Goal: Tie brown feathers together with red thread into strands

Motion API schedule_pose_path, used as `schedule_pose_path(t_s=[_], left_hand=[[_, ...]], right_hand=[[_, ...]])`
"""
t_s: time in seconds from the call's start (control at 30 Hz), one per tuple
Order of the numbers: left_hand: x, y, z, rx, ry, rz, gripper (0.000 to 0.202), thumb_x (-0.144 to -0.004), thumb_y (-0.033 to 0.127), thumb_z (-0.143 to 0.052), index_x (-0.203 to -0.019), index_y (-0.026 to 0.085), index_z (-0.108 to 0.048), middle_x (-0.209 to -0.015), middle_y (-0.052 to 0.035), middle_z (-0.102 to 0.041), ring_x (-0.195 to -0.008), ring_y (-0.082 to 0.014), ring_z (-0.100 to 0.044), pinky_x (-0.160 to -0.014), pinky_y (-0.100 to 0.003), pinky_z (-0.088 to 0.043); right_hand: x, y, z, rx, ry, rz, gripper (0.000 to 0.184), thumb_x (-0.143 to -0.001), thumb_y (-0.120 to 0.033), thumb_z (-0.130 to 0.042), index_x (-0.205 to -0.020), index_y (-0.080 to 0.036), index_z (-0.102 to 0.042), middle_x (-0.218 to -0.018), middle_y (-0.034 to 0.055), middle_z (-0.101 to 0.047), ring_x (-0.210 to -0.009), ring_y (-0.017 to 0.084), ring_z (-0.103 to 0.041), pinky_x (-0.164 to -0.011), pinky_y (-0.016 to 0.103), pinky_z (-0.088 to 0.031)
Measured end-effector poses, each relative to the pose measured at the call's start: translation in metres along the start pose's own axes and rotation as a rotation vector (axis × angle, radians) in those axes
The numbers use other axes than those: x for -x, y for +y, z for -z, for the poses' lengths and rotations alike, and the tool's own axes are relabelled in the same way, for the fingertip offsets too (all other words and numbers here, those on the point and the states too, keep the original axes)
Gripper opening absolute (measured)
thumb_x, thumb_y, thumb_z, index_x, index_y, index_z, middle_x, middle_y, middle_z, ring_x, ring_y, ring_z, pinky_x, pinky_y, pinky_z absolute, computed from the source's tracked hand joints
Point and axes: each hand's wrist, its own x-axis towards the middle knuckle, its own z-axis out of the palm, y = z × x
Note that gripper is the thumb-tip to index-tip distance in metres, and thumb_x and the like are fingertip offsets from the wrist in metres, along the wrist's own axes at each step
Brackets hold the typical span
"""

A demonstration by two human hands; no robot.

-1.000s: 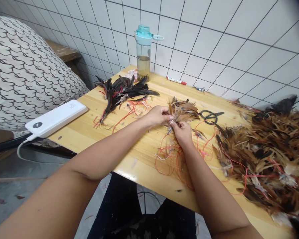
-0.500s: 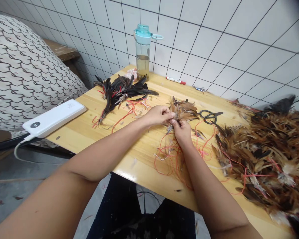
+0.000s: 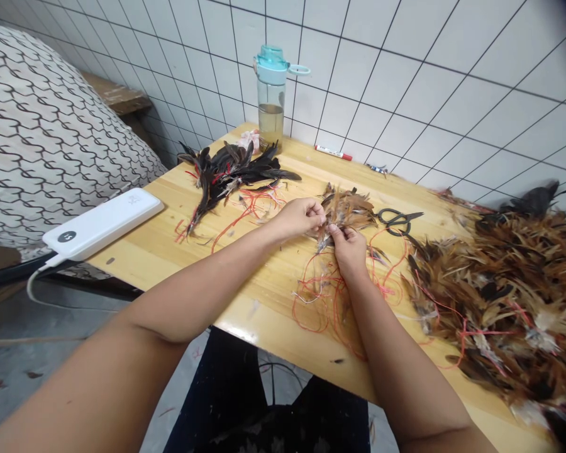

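Note:
A bunch of brown feathers (image 3: 351, 207) lies on the table in front of me, its pale quill ends turned toward me. My right hand (image 3: 349, 248) is closed, thumb and fingertips pinching the bunch at its quill end. At the bunch's left edge, my left hand (image 3: 302, 216) has its fingers pinched together. What lies between those fingertips is too small to make out. Loose red string (image 3: 311, 327) coils on the wood below my hands and runs under my right wrist. Black-handled scissors (image 3: 395, 221) rest just right of the bunch.
Brown feathers form a large pile (image 3: 514, 283) at the right. Dark feathers (image 3: 231, 170) lie at the back left, near a water bottle (image 3: 270, 100). A red marker (image 3: 332, 153) sits by the tiled wall. A white power bank (image 3: 104, 223) with a cable overlaps the table's left edge.
My left fingertips have drawn slightly left, away from my right thumb. My right hand has shifted a little to the right, still on the feather bunch. Everything else looks the same.

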Motion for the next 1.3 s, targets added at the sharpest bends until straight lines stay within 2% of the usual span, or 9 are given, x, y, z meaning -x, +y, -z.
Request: schedule_pose_path(t_s=[0.27, 0.4, 0.53, 0.63, 0.73, 0.87, 1.07, 1.17, 1.3], left_hand=[[-0.004, -0.010, 0.002, -0.257, -0.028, -0.153, 0.003, -0.073, 0.017, -0.060, -0.072, 0.014, -0.062, -0.061, 0.0032, -0.058, -0.057, -0.0078, -0.049, -0.054, -0.018, -0.033], [0.000, -0.004, 0.002, -0.382, -0.014, -0.180, 0.005, -0.075, 0.016, -0.060, -0.073, 0.015, -0.065, -0.062, 0.0028, -0.061, -0.059, -0.0090, -0.050, -0.057, -0.019, -0.034], [0.007, 0.009, -0.002, -0.494, -0.013, -0.185, 0.013, -0.076, 0.010, -0.058, -0.072, 0.016, -0.068, -0.064, 0.0013, -0.065, -0.062, -0.0111, -0.054, -0.061, -0.021, -0.035], [0.012, 0.014, -0.005, -0.554, -0.017, -0.203, 0.014, -0.077, 0.011, -0.058, -0.073, 0.017, -0.070, -0.067, -0.0001, -0.067, -0.065, -0.0128, -0.056, -0.064, -0.022, -0.036], [0.012, 0.014, -0.008, -0.583, -0.015, -0.216, 0.008, -0.077, 0.020, -0.064, -0.076, 0.017, -0.071, -0.073, -0.0023, -0.069, -0.067, -0.0144, -0.057, -0.065, -0.024, -0.036], [0.010, 0.007, -0.013, -0.596, 0.028, -0.244, 0.009, -0.078, 0.025, -0.065, -0.076, 0.017, -0.070, -0.076, -0.0035, -0.068, -0.071, -0.0154, -0.057, -0.068, -0.025, -0.038], [0.008, 0.002, -0.016, -0.479, 0.090, -0.253, 0.008, -0.078, 0.020, -0.062, -0.072, 0.015, -0.066, -0.069, -0.0018, -0.064, -0.065, -0.0125, -0.054, -0.065, -0.023, -0.039], [0.004, 0.002, -0.013, -0.302, 0.099, -0.134, 0.008, -0.077, 0.021, -0.063, -0.073, 0.014, -0.065, -0.064, -0.0002, -0.062, -0.059, -0.0112, -0.055, -0.060, -0.023, -0.040], [-0.002, 0.000, -0.006, 0.066, 0.092, 0.034, 0.014, -0.079, 0.021, -0.062, -0.069, 0.012, -0.059, -0.059, 0.0006, -0.060, -0.053, -0.0086, -0.054, -0.055, -0.021, -0.041]], right_hand=[[0.001, -0.003, 0.002, 0.217, 0.003, 0.079, 0.037, -0.075, -0.044, -0.060, -0.052, -0.021, -0.043, -0.052, -0.0038, -0.042, -0.054, 0.011, -0.037, -0.054, 0.026, -0.029], [0.002, -0.007, 0.003, 0.282, -0.020, 0.125, 0.036, -0.076, -0.037, -0.060, -0.049, -0.022, -0.041, -0.050, -0.0035, -0.039, -0.055, 0.012, -0.038, -0.055, 0.027, -0.028], [0.002, -0.007, 0.003, 0.389, 0.009, 0.179, 0.033, -0.076, -0.033, -0.059, -0.049, -0.023, -0.043, -0.052, -0.0009, -0.044, -0.058, 0.015, -0.042, -0.056, 0.029, -0.031], [0.003, -0.006, 0.003, 0.503, 0.028, 0.204, 0.027, -0.079, -0.031, -0.056, -0.054, -0.023, -0.050, -0.060, 0.0026, -0.052, -0.062, 0.018, -0.047, -0.059, 0.030, -0.033], [0.006, -0.006, 0.003, 0.595, 0.022, 0.234, 0.018, -0.081, -0.023, -0.051, -0.065, -0.022, -0.060, -0.071, 0.0066, -0.060, -0.069, 0.021, -0.052, -0.063, 0.032, -0.035], [0.009, -0.005, 0.002, 0.639, 0.026, 0.288, 0.020, -0.083, -0.020, -0.048, -0.071, -0.021, -0.064, -0.075, 0.0081, -0.062, -0.070, 0.021, -0.052, -0.064, 0.032, -0.036], [0.009, -0.007, 0.002, 0.588, -0.025, 0.320, 0.025, -0.087, -0.025, -0.047, -0.068, -0.020, -0.063, -0.074, 0.0069, -0.062, -0.072, 0.020, -0.054, -0.069, 0.031, -0.039], [0.010, -0.010, 0.002, 0.507, -0.032, 0.332, 0.024, -0.088, -0.028, -0.048, -0.077, -0.019, -0.067, -0.079, 0.0081, -0.065, -0.078, 0.021, -0.057, -0.073, 0.033, -0.042], [0.009, -0.011, 0.002, 0.326, -0.059, 0.318, 0.020, -0.086, -0.031, -0.053, -0.085, -0.019, -0.070, -0.084, 0.0074, -0.068, -0.080, 0.020, -0.059, -0.077, 0.033, -0.045]])
